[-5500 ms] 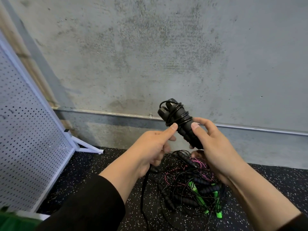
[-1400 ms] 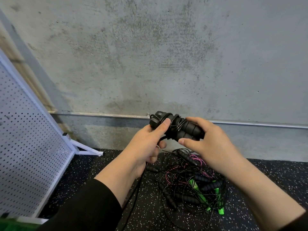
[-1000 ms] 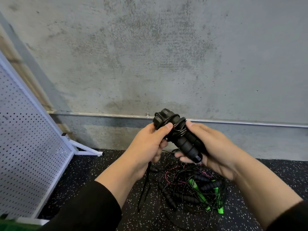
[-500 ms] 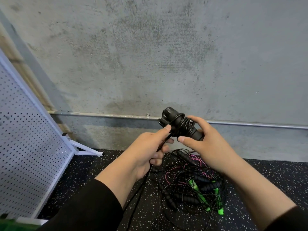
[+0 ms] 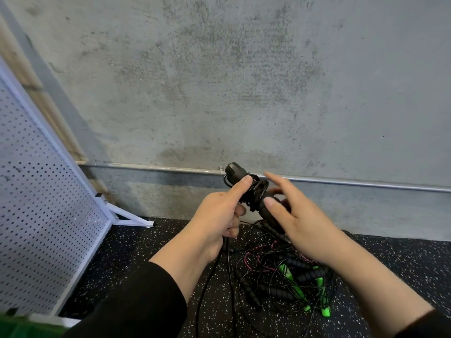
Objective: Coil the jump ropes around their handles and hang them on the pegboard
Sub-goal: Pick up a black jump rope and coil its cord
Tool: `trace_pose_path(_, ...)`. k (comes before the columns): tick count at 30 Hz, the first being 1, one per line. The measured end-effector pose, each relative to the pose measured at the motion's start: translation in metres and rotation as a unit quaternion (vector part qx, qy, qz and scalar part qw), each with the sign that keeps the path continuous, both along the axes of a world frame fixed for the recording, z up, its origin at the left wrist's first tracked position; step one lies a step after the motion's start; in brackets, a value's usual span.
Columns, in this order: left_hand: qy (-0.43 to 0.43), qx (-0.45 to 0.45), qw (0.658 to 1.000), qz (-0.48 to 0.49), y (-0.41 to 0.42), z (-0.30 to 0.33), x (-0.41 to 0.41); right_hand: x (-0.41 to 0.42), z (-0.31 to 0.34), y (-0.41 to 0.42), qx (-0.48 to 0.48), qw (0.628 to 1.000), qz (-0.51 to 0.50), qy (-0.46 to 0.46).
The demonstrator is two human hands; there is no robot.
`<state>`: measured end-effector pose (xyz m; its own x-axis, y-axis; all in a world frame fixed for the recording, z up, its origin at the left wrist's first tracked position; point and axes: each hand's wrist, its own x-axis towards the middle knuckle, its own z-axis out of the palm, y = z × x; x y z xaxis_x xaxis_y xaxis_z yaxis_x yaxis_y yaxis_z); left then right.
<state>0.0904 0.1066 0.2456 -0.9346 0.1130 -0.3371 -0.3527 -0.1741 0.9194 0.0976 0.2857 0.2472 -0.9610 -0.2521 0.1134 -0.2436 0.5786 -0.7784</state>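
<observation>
Two hands meet in front of the wall [image 5: 244,81], just above the pile [image 5: 285,272] of tangled ropes on the floor [image 5: 146,259]. The left hand [image 5: 217,220] is clenched around the black handles [image 5: 246,189], its thumb pressed along the upper end, where the rope [image 5: 256,191] is wound in several dark loops; the handles tilt, top end toward the pipe [image 5: 353,182] that runs along the wall's base. The right hand [image 5: 297,220] is spread, its fingers [image 5: 275,181] loose and somewhat blurred, lying against the lower part of the handles without closing on them; whether the palm touches cannot be told. A loose length of the rope drops from under the left hand to the floor, left of the pile. The pile holds black, pink and thin dark cords, with black ribbed grips and bright green ones toward its right side. Left of the pile, well apart, the white pegboard [image 5: 36,215] leans on its frame, one foot reaching toward the wall.
</observation>
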Motion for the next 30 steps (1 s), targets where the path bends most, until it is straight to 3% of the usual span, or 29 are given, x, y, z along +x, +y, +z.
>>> trace_pose_path(3,0.036,0.002,0.999,-0.018,0.001,0.002,0.001,-0.002,0.007,0.007,-0.118,0.984,-0.053,-0.123)
trace_pose_path(6,0.064,-0.012,0.997,-0.04,0.002,0.004,0.003,0.001,0.01,0.012,-0.207,0.95,0.001,-0.236)
trace_pose_path(12,0.021,-0.012,0.999,-0.045,0.0,0.005,0.002,-0.001,0.016,0.009,-0.119,0.987,-0.065,-0.087)
trace_pose_path(14,0.016,-0.027,0.998,-0.048,0.001,0.004,0.003,-0.002,0.01,0.007,-0.026,0.994,-0.1,-0.035)
trace_pose_path(16,0.017,-0.032,0.998,-0.046,0.001,0.002,0.004,-0.002,0.004,0.006,0.055,0.993,-0.103,-0.013)
trace_pose_path(18,0.019,-0.028,0.998,-0.043,0.001,0.001,0.004,-0.002,0.003,0.009,0.051,0.995,-0.086,-0.023)
trace_pose_path(21,0.03,-0.01,0.998,-0.051,0.0,0.002,0.003,0.0,0.013,0.011,-0.112,0.985,-0.082,-0.106)
trace_pose_path(24,0.038,0.005,0.998,-0.057,0.002,0.004,0.004,0.002,0.021,0.009,-0.34,0.893,-0.078,-0.284)
trace_pose_path(26,0.04,0.003,0.998,-0.057,0.003,0.006,0.004,0.003,0.02,0.009,-0.381,0.854,-0.055,-0.35)
trace_pose_path(30,0.037,0.001,0.998,-0.057,0.002,0.007,0.005,0.001,0.016,0.009,-0.372,0.866,-0.031,-0.333)
